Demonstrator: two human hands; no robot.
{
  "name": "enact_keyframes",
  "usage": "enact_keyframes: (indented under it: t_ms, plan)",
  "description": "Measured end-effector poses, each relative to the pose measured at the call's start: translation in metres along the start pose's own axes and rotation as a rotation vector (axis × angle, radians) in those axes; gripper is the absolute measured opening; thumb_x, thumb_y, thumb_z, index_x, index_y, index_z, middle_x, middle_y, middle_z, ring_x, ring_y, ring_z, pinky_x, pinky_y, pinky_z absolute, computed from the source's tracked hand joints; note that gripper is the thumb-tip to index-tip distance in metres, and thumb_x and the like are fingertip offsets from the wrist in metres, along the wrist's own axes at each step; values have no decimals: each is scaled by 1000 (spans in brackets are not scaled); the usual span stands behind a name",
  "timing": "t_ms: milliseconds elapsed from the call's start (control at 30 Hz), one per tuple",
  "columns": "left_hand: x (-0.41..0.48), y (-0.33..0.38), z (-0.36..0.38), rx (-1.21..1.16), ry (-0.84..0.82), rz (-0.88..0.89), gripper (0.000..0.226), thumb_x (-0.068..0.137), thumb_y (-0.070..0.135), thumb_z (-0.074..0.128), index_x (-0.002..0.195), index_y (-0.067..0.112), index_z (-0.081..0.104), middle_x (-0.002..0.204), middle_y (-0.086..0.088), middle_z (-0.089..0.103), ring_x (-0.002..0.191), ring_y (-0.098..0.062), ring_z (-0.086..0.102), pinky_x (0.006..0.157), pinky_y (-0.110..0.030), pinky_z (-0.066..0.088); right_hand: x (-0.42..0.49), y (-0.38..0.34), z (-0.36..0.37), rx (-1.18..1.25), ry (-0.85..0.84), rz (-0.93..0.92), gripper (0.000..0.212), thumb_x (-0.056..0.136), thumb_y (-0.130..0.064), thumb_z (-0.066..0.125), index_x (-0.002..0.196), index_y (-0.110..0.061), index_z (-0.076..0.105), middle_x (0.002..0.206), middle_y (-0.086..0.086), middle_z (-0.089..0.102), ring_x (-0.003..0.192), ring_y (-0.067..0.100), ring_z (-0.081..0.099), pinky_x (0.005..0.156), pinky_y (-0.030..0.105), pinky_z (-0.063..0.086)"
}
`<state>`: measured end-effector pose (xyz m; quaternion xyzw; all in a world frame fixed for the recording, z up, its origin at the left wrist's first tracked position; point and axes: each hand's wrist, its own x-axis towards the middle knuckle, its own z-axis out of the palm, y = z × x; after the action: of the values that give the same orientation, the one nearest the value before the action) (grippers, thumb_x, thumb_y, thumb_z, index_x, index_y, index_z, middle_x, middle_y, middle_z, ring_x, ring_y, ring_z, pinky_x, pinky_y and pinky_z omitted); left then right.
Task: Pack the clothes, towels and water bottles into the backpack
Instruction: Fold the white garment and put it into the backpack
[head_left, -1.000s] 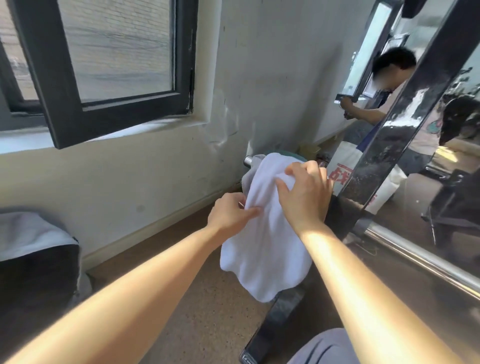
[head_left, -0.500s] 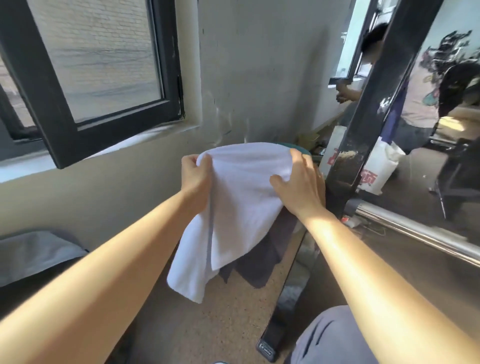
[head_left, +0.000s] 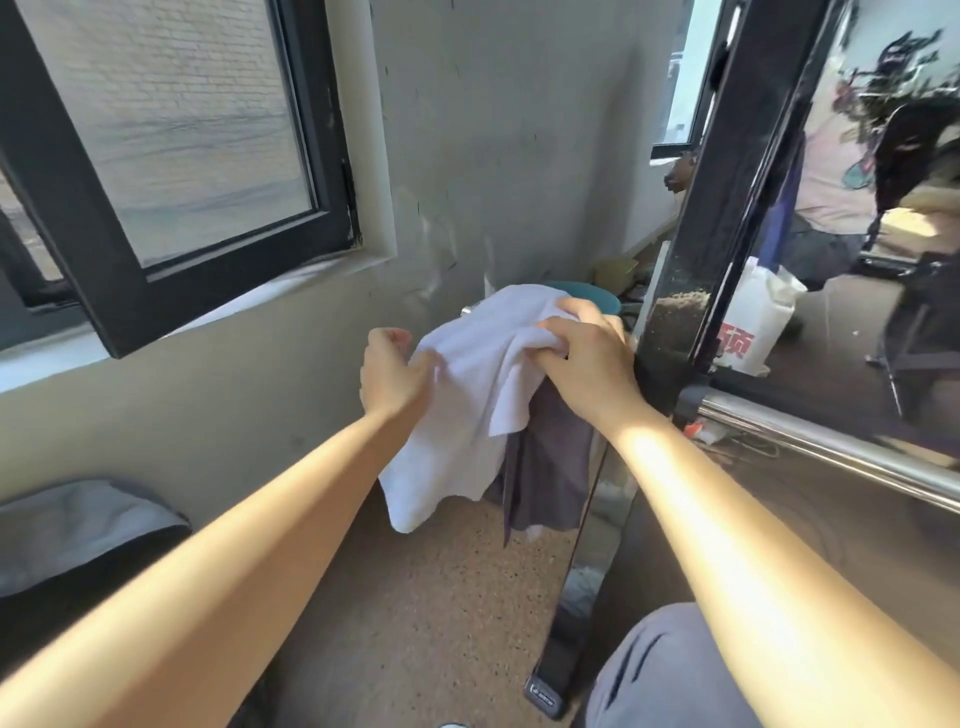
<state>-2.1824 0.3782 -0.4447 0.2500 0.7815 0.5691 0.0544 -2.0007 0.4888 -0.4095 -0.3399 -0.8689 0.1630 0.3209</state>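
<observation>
Two hands on one white towel. Right hand: fingers curled tight, bunching the towel's top fold in a full grip. Left hand: fingertips laid on the towel's left edge, thumb lifted clear; cannot tell whether they pinch the cloth. Towel hangs down from the right fingers, its lower corner below the left wrist, off the floor. Dark garment hangs under the right fingers, behind the towel. Black post just beyond the right knuckles.
</observation>
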Motion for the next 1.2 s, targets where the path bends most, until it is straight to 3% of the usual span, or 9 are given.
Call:
enact_keyframes:
  t_ms: [67,133,267,400,567,733,933,1100,1200]
  plan:
    - [-21,5,0,-50,19,248,38,80,38,65,112,20,55,115,5,56,109,-21,56,96,-40,47,4,-3,0,-37,-10,33,25,95,-31,54,110,-22,71,152,1,44,131,36,38,108,44,27]
    - [-46,10,1,-144,-159,451,44,73,44,70,109,23,54,110,8,57,101,-16,57,85,-33,48,7,-5,-1,-61,-19,68,28,95,-36,49,113,-22,66,148,2,44,129,37,40,106,45,28]
    - [-67,-1,20,390,-295,767,89,65,44,86,137,29,35,126,1,44,104,-23,54,73,-36,46,10,-5,0,-15,-4,91,34,96,-40,44,114,-20,64,145,7,46,127,40,43,107,48,32]
    - [-61,4,27,378,-82,745,48,81,18,61,123,33,44,113,-3,47,84,-31,56,59,-34,42,9,-4,0,0,-16,92,33,95,-42,45,112,-20,63,143,8,47,127,40,44,106,48,32]
    - [-46,35,4,204,-111,485,16,84,32,43,81,32,60,94,10,49,83,-19,53,70,-31,41,5,-3,-4,260,47,103,64,86,-39,43,148,-24,43,152,6,43,136,31,38,110,41,27]
    - [-10,95,-17,-59,36,68,30,93,15,38,64,16,44,67,-2,47,72,-26,42,65,-33,33,-4,2,1,375,221,2,72,73,-8,63,142,-13,44,139,9,38,132,26,34,113,32,28]
    - [19,133,-47,-236,82,-141,35,98,38,44,78,13,59,76,-3,56,72,-24,52,69,-33,41,-7,1,14,66,261,-218,34,76,-28,78,107,-20,65,112,-1,58,112,24,45,98,43,38]
    - [24,126,-80,-252,186,-151,32,95,35,51,68,17,51,68,-1,47,62,-22,42,57,-29,32,-4,-11,26,-217,52,-227,75,80,-41,72,149,-29,44,152,-1,43,136,31,37,112,47,31]
    - [25,116,-107,-286,322,-84,33,91,32,50,63,19,39,65,2,38,60,-21,33,54,-29,26,4,-21,34,-303,32,-100,75,86,-44,65,153,-30,35,160,3,32,143,37,29,118,53,25]
